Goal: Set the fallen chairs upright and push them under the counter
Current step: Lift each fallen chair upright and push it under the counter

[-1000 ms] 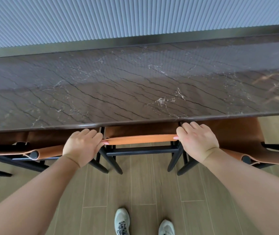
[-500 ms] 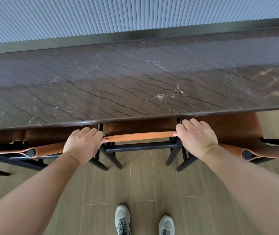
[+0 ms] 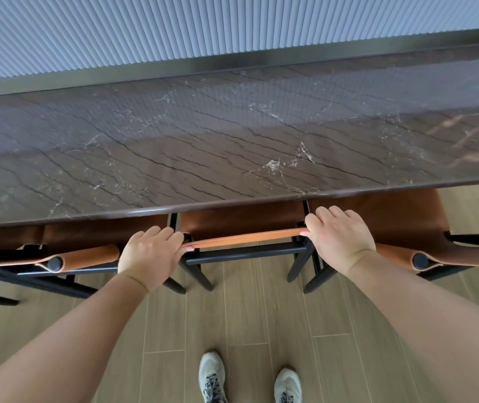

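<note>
The middle chair (image 3: 247, 237) stands upright with a tan leather backrest and black frame, its seat tucked under the dark brown marble counter (image 3: 232, 146). My left hand (image 3: 149, 251) grips the left end of its backrest top. My right hand (image 3: 338, 238) grips the right end. A second chair (image 3: 84, 255) of the same kind stands upright to the left, and a third chair (image 3: 424, 257) to the right. Both are partly under the counter's front edge.
A ribbed grey wall panel (image 3: 203, 27) rises behind the counter. The floor (image 3: 247, 321) is light wood plank. My two grey sneakers (image 3: 212, 376) stand just behind the middle chair. Black chair legs (image 3: 194, 274) angle out onto the floor.
The middle chair's backrest has slid a little closer to the counter edge with both hands still on it. The view has shifted slightly.
</note>
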`<move>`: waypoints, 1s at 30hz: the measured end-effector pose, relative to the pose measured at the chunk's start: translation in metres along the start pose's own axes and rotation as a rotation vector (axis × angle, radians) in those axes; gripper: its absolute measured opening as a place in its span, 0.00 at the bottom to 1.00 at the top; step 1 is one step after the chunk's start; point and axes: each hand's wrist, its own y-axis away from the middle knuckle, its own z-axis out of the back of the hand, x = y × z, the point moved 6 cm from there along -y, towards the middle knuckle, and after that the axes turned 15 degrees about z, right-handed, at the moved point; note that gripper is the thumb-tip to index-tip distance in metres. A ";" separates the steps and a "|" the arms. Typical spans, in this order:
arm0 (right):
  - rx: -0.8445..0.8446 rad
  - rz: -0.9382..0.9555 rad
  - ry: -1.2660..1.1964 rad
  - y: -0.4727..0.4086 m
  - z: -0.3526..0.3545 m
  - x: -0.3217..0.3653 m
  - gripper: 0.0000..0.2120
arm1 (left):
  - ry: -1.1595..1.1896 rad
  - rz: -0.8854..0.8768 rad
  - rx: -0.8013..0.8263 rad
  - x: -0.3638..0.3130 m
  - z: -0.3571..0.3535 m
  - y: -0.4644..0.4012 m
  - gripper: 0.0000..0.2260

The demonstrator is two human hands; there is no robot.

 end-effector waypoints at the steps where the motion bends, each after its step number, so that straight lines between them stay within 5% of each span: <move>1: 0.005 -0.005 -0.009 0.000 0.000 0.000 0.12 | -0.007 0.009 0.017 0.000 -0.002 0.001 0.12; 13: 0.042 -0.055 -0.005 0.001 0.005 0.004 0.08 | -0.124 0.120 0.184 -0.001 -0.002 0.001 0.13; 17: 0.059 -0.044 -0.022 0.002 0.004 0.009 0.08 | -0.137 0.063 0.253 0.000 -0.001 0.003 0.04; 30: 0.108 -0.144 -0.067 0.003 0.015 0.020 0.08 | -0.177 0.185 0.328 -0.003 0.012 0.012 0.12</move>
